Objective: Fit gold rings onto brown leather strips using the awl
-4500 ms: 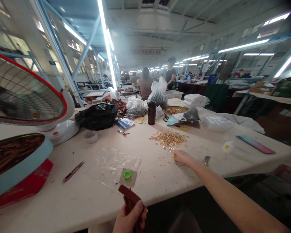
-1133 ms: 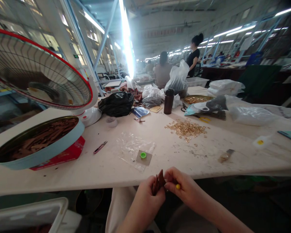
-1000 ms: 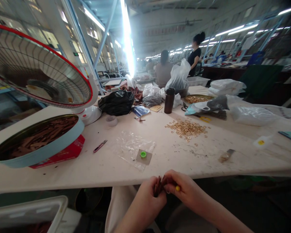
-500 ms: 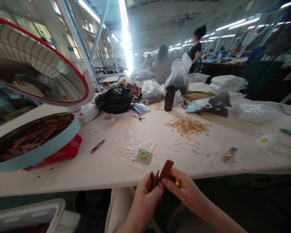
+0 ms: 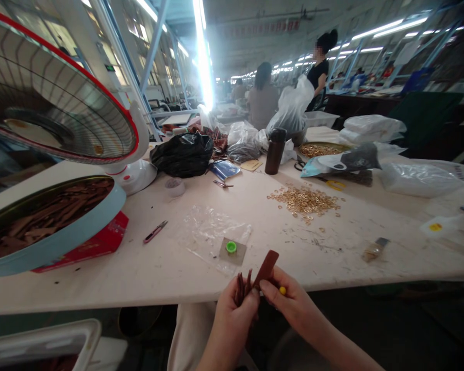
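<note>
Just past the table's front edge, my left hand [image 5: 235,314] is closed around several narrow brown strips [image 5: 241,289] that look like leather. A wider reddish-brown leather strip [image 5: 267,265] stands tilted between my two hands. My right hand [image 5: 286,298] pinches this strip near its lower end, thumb against fingers. A small yellow tip [image 5: 282,290] of something pokes out of my right hand; the rest of it is hidden. On the table beyond my hands is a bright green cap [image 5: 231,248] on a small grey square [image 5: 238,252].
Gold-coloured rings [image 5: 307,201] lie heaped mid-table. Pink-handled thread snips [image 5: 155,232], a clear plastic bag [image 5: 204,232] and a dark bottle [image 5: 275,152] are on the table. At left, a fan [image 5: 135,123] stands behind a round tin [image 5: 112,214] of brown strips. Other people sit and stand farther back.
The view has shifted slightly, so the table's things sit a little differently in frame. Both hands keep nearly the same grip on the brown strips.
</note>
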### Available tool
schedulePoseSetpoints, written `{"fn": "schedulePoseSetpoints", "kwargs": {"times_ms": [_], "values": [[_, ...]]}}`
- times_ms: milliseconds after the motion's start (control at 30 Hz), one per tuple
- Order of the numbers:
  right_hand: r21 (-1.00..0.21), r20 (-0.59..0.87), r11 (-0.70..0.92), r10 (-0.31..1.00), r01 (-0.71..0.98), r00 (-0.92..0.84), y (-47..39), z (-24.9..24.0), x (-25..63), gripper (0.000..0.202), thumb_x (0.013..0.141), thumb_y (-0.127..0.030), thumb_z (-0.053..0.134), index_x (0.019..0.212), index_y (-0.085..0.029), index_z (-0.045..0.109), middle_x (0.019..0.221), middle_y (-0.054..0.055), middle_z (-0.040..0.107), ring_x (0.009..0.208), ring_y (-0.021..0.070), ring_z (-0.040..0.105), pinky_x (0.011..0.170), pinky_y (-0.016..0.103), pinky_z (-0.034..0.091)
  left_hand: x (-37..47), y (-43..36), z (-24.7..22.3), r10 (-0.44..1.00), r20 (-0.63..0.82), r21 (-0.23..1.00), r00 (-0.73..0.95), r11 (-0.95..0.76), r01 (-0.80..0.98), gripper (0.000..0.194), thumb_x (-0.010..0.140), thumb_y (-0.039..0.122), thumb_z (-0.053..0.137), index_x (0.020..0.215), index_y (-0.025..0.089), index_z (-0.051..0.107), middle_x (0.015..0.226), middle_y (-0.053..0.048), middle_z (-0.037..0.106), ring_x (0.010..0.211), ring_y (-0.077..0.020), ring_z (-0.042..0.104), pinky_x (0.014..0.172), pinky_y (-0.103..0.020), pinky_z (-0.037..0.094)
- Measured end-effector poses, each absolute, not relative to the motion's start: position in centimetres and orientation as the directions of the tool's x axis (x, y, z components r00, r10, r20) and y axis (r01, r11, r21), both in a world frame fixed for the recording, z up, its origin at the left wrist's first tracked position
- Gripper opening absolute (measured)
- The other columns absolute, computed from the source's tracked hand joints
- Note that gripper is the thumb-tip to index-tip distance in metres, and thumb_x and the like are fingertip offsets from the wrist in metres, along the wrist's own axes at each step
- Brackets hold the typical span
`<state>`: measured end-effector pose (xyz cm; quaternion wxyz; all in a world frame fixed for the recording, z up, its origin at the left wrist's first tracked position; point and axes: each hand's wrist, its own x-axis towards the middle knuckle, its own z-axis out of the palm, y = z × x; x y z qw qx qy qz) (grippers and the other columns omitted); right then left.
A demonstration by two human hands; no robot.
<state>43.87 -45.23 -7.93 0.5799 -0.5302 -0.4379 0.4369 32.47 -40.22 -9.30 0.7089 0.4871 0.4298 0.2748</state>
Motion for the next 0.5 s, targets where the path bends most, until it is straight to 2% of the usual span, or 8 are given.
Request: {"fn": "schedulePoseSetpoints", "kwargs": {"times_ms": [100,167,267,333,433,500], "values": [[-0.993,0.091,0.075,0.977,0.088,0.193,-45.2,-8.1,44.0,0.018,0.084,-0.033,0.051,0.086,-0.017,0.060,0.080,0.005,0.062,0.077,0.0211,0.057,0.073,0.032,0.046,32.6,-40.2,-8.6,0.786,-0.386,0.906,0.483,0.421,0.039,0.028,0.060,0.040,0.066,0.070,0.017,0.052,0.044,0.009,0.040,0.036,-0.0051,0.032,0.036,-0.018,0.024],[-0.992,0.083,0.065,0.981,0.105,0.177,-45.2,-8.2,44.2,0.016,0.085,-0.031,0.051,0.085,-0.017,0.058,0.080,0.004,0.061,0.077,0.0207,0.056,0.073,0.031,0.045,32.5,-40.3,-8.2,0.769,-0.408,0.895,0.492,0.444,0.048,0.024,0.063,0.036,0.064,0.072,0.017,0.052,0.044,0.009,0.041,0.036,-0.0052,0.032,0.037,-0.018,0.024],[-0.995,0.062,0.046,0.984,0.094,0.167,-45.0,-8.3,44.8,0.023,0.087,-0.039,0.047,0.081,-0.017,0.056,0.067,0.001,0.056,0.062,0.0163,0.052,0.059,0.026,0.044,32.2,-40.1,-7.9,0.771,-0.404,0.891,0.493,0.453,0.022,0.017,0.069,0.031,0.059,0.075,0.017,0.051,0.045,0.009,0.041,0.039,-0.0054,0.033,0.039,-0.018,0.024],[-0.991,0.085,0.059,0.969,0.117,0.234,-44.9,-8.2,45.6,0.031,0.089,-0.045,0.042,0.078,-0.018,0.053,0.062,-0.001,0.051,0.056,0.0147,0.048,0.054,0.025,0.040,32.0,-39.8,-7.9,0.782,-0.382,0.893,0.492,0.450,-0.022,0.015,0.069,0.029,0.058,0.073,0.017,0.050,0.045,0.009,0.041,0.040,-0.0052,0.032,0.040,-0.018,0.023],[-0.977,0.166,0.096,0.902,0.191,0.398,-44.2,-8.1,47.0,0.038,0.091,-0.049,0.035,0.078,-0.019,0.053,0.064,0.000,0.052,0.062,0.0158,0.049,0.059,0.026,0.040,31.8,-39.1,-8.1,0.808,-0.376,0.891,0.454,0.450,-0.064,0.013,0.069,0.026,0.058,0.072,0.016,0.050,0.045,0.008,0.041,0.040,-0.0050,0.032,0.041,-0.018,0.023],[-0.976,0.172,0.088,0.872,0.198,0.459,-43.3,-8.2,47.6,0.041,0.092,-0.051,0.031,0.075,-0.019,0.052,0.061,0.000,0.053,0.058,0.0152,0.046,0.056,0.026,0.038,31.7,-38.5,-8.2,0.822,-0.395,0.886,0.411,0.458,-0.064,0.013,0.069,0.026,0.057,0.073,0.016,0.050,0.044,0.008,0.041,0.040,-0.0051,0.032,0.041,-0.018,0.022]]}}
